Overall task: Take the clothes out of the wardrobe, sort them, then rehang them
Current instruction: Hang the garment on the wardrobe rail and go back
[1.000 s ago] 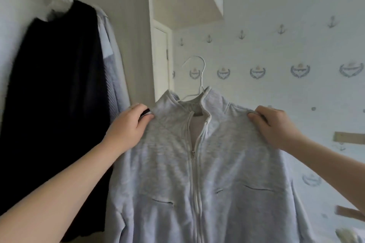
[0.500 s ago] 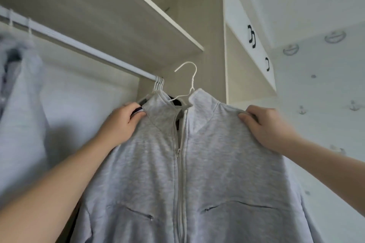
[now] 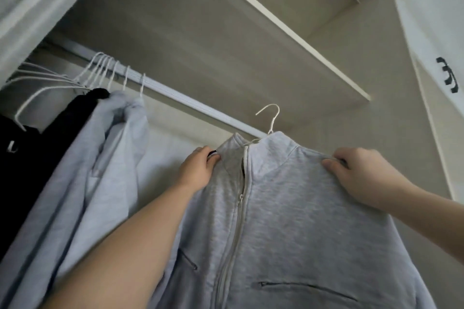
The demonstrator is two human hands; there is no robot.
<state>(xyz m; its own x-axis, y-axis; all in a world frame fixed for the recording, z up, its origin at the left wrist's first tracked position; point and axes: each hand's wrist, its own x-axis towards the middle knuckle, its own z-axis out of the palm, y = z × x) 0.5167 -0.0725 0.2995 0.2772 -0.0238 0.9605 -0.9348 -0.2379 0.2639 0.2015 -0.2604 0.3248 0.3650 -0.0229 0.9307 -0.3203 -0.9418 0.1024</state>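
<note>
Head view, left hand and right hand gripping grey jacket shoulders, hanger hook sitting near rail, pale garment, black garment hanging leftward

Grey jacket, centre: matt heathered knit cloth, soft, slightly fuzzy. Zip down its front: silvery, metal-looking, faint shine. Hanger above collar: thin, smooth, white-coated. Rail: smooth, pale, light sheen. Shelf above: matt beige board, faint wood grain. Black garment, left edge: matt dark cloth. Pale garment beside it: smooth light-grey cloth. Cupboard door, upper right: smooth white; handle black.
</note>
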